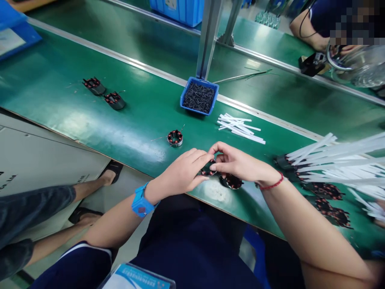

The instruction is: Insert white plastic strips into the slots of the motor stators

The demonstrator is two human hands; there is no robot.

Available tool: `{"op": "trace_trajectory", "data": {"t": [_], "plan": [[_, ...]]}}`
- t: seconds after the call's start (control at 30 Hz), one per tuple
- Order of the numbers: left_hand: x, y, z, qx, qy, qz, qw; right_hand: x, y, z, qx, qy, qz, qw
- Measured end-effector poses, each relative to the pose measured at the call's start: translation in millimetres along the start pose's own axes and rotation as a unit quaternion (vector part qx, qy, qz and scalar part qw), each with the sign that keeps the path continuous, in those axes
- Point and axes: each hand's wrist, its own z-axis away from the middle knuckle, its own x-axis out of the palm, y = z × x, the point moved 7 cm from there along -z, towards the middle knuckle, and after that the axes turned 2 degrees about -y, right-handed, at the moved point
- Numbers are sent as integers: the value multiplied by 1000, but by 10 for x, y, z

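Observation:
My left hand (188,168) is closed around a small motor stator (208,171), a black ring with copper windings, held over the front edge of the green bench. My right hand (237,162) meets it from the other side, thumb and fingers pinched at the ring's rim. Whatever lies between those fingertips is too small to make out. Just below my right hand, a second stator (233,182) rests on the bench. Farther left stands another stator (175,138) with thin wire ends sticking out.
A blue bin (199,96) of short black tube pieces sits by the metal post. White strips (240,127) lie right of it. Two stators (114,100) stand at left, and several more (327,204) with long white strips at right. A person's arm (309,30) shows across the bench.

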Motion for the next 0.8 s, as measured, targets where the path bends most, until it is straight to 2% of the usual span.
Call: {"op": "trace_trajectory", "data": {"t": [0.07, 0.13, 0.2, 0.23, 0.3, 0.37, 0.43, 0.47, 0.53, 0.6, 0.7, 0.8], "plan": [[69, -177, -12, -56, 27, 33, 998, -201, -92, -116, -20, 39, 99, 994], [145, -332, -6, -111, 50, 41, 992, -502, -282, -288, -56, 147, 220, 963], [217, -397, 7, -133, 42, 42, 989, -754, -506, -516, -83, 254, 337, 902], [230, -397, 15, -131, 32, 44, 990, -832, -598, -661, -87, 285, 395, 869], [154, -380, 43, -118, 41, 52, 991, -930, -709, -985, -72, 308, 498, 807], [-66, -427, 92, -130, 104, 44, 985, -999, -722, -1276, -39, 306, 563, 767], [-311, -564, 152, -175, 176, 2, 969, -1058, -671, -1470, -6, 296, 583, 757], [-393, -649, 171, -200, 192, -28, 960, -1079, -641, -1526, 5, 293, 583, 758], [-430, -811, 167, -234, 164, -79, 955, -1105, -597, -1573, 14, 294, 581, 759], [-352, -913, 152, -236, 105, -99, 961, -1117, -572, -1579, 19, 297, 584, 755], [-259, -916, 211, -226, 67, -88, 968, -1129, -544, -1593, 34, 292, 594, 749], [-259, -842, 304, -219, 44, -62, 973, -1168, -547, -1610, 36, 301, 581, 755]]}}
